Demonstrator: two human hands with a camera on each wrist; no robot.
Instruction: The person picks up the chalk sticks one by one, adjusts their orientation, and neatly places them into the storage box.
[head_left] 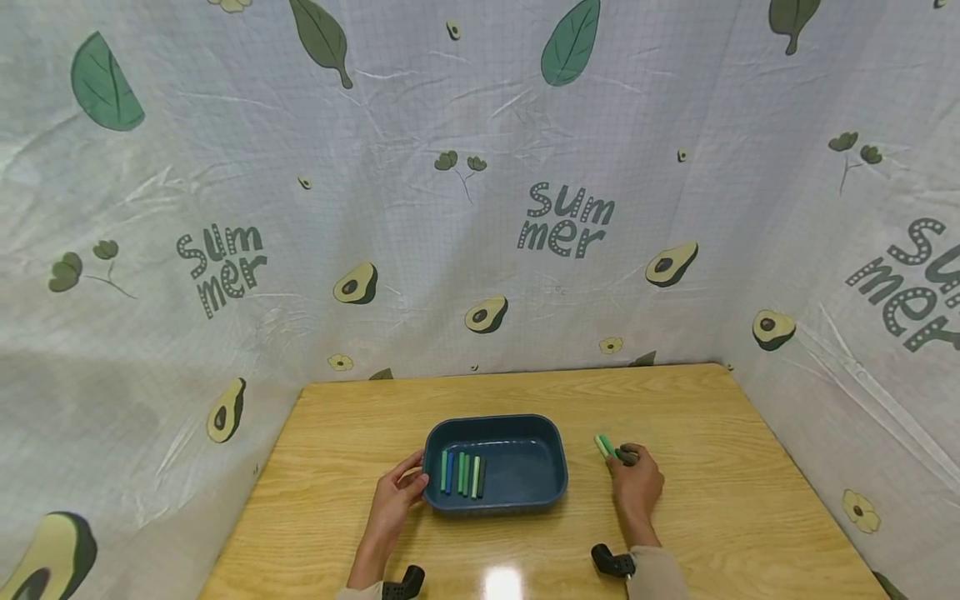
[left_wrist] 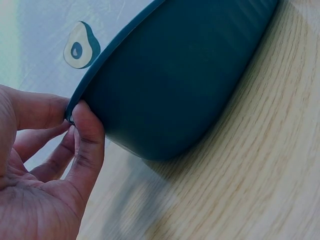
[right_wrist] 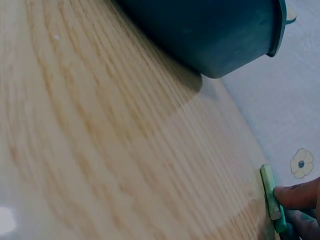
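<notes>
A dark blue tray [head_left: 556,487] with raised sides sits on the table, holding a row of several green, blue and dark chalk-like sticks [head_left: 461,473] at its left end. My left hand [head_left: 399,492] pinches the tray's left rim between thumb and fingers; the left wrist view shows the grip on the lip [left_wrist: 90,75]. Right of the tray, my right hand [head_left: 636,483] holds a pale green stick [right_wrist: 270,192] and a brighter green stick [right_wrist: 281,223] lying side by side. Dark shapes at its fingers are too small to identify.
The wooden table [head_left: 720,467] extends around the tray on all sides. A pale printed sheet [head_left: 420,333] hangs behind and along both sides of it. Dark wrist cameras [head_left: 613,562] sit on both wrists.
</notes>
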